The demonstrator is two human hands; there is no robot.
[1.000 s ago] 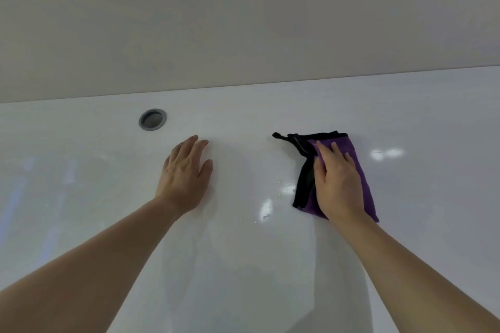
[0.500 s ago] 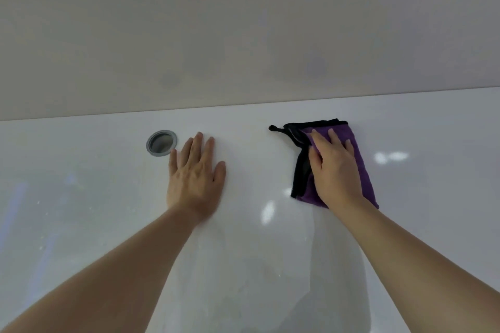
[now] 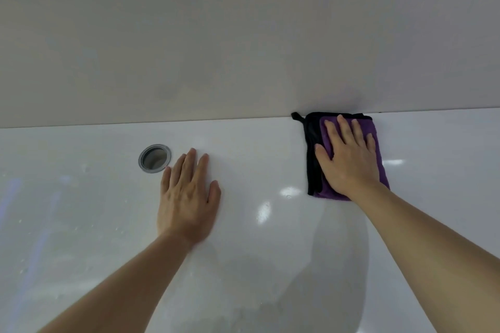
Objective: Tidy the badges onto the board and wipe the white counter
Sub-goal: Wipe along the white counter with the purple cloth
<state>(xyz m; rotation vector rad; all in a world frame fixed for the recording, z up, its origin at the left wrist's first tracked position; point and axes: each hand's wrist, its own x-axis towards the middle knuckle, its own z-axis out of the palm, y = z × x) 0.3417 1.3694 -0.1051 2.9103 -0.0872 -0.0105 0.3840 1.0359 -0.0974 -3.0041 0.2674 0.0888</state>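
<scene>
A folded purple cloth with a black edge (image 3: 313, 162) lies on the glossy white counter (image 3: 257, 159), its far edge against the wall. My right hand (image 3: 347, 159) presses flat on top of it, fingers spread and pointing at the wall. My left hand (image 3: 188, 197) rests palm down on the bare counter, fingers together, just right of a round grey grommet hole. No badges or board are in view.
A round grey grommet hole (image 3: 154, 157) sits in the counter left of my left hand. A plain pale wall (image 3: 243, 48) rises right behind the counter's back edge. Light spots reflect on the counter between my hands.
My right hand has pushed the cloth away from me until it meets the wall. My left hand stayed flat on the counter beside the grommet. The view has tilted up.
</scene>
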